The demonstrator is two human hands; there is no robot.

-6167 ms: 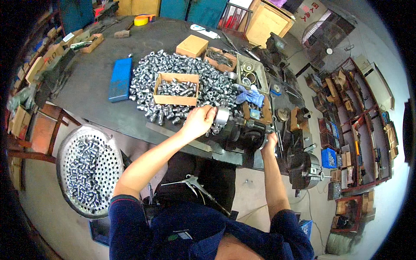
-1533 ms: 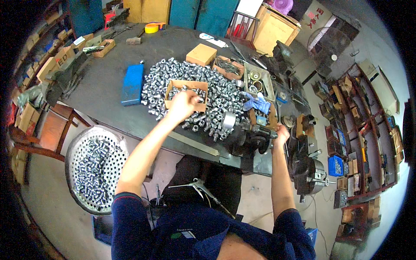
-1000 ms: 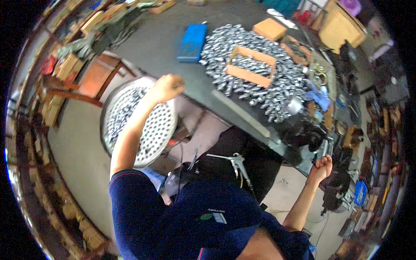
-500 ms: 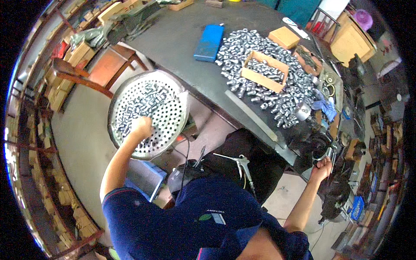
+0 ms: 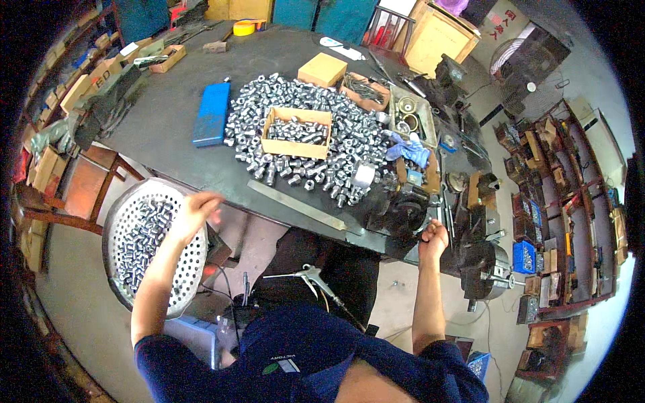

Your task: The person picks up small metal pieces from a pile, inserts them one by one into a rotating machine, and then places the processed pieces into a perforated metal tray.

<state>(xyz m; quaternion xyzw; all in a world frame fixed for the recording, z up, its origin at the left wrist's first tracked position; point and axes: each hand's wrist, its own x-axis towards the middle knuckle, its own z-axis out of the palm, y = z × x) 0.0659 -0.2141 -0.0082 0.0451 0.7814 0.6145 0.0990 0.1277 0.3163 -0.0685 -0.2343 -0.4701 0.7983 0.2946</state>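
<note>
My left hand [image 5: 195, 218] is above the right rim of a round perforated metal pan [image 5: 191, 282], its fingers smeared by motion, so whether it holds a part cannot be made out. Small shiny metal fittings [image 5: 144, 235] lie heaped in the pan. By the dark machine [image 5: 401, 213] at the table's front right edge, my right hand [image 5: 434, 235] has its fingers curled closed; what they grip is hidden. A large pile of the same fittings [image 5: 252, 114] covers the table's middle, with an open cardboard box [image 5: 295, 149] of them on top.
On the dark table [image 5: 181, 60] are a blue case [image 5: 211, 114], a closed carton [image 5: 322, 69], a flat metal bar [image 5: 295, 205] and a blue cloth [image 5: 408, 149]. An air blow gun [image 5: 309, 277] is in front of my body. A wooden chair [image 5: 87, 181] stands left; shelves [image 5: 564, 201] rise at right.
My left hand has lifted from the fittings in the pan and moved right, toward the table. My right hand remains by the machine. The whole view has turned to the right.
</note>
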